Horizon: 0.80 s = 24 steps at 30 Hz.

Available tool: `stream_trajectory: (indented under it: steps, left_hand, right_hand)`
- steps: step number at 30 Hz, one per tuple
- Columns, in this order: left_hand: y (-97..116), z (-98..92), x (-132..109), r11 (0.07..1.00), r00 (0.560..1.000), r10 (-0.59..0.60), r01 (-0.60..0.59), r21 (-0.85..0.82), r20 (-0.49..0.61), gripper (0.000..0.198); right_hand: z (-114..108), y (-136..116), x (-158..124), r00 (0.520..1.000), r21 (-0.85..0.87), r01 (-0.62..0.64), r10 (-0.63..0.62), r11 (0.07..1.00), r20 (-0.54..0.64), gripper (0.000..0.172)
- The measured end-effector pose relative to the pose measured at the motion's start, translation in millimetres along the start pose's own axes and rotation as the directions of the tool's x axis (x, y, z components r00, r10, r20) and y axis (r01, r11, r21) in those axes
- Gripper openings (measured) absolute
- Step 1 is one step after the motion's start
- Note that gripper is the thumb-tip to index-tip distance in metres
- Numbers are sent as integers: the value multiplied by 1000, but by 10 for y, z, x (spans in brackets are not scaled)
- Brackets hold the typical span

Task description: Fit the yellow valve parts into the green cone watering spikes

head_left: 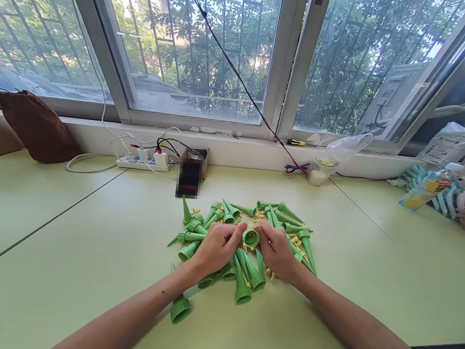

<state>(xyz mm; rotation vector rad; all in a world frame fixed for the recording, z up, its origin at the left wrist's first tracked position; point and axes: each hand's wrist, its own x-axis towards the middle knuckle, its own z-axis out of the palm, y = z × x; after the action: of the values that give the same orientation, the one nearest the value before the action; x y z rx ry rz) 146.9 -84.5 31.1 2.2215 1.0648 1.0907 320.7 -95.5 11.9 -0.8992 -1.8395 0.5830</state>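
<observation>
Plain green cones point(243, 292) and small yellow pegs point(299, 249) dot my pale yellow-green worktop point(370, 273), striped by dark seams point(44, 225); the bag point(37, 127) is brown.

Heaped green cones point(242, 294) on a broad table point(105, 272) suggest a workroom.

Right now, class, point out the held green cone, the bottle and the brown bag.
Held green cone point(250, 238), head view: open round end.
Bottle point(433, 186), head view: printed side.
Brown bag point(36, 129), head view: front.
</observation>
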Motion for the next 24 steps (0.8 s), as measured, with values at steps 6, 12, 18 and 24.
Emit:
stream_trajectory:
  steps: [6,12,18,24]
  left_hand:
    - [37,-32,6,1000,1000,4,-4,-25,9,57]
    - [35,-46,8,999,1000,12,-11,-40,22,55]
    - [32,-44,4,999,999,20,-19,-34,26,54]
    - [44,-49,1,999,999,21,-20,-30,27,53]
  right_hand:
    - [1,1,-7,1000,-4,-4,4,1000,3,41]
    - [-19,9,-3,1000,-28,4,-5,1000,-5,42]
    - [-22,-2,17,1000,-18,-11,11,1000,-2,45]
    - [-27,4,21,1000,-26,8,-8,1000,-2,44]
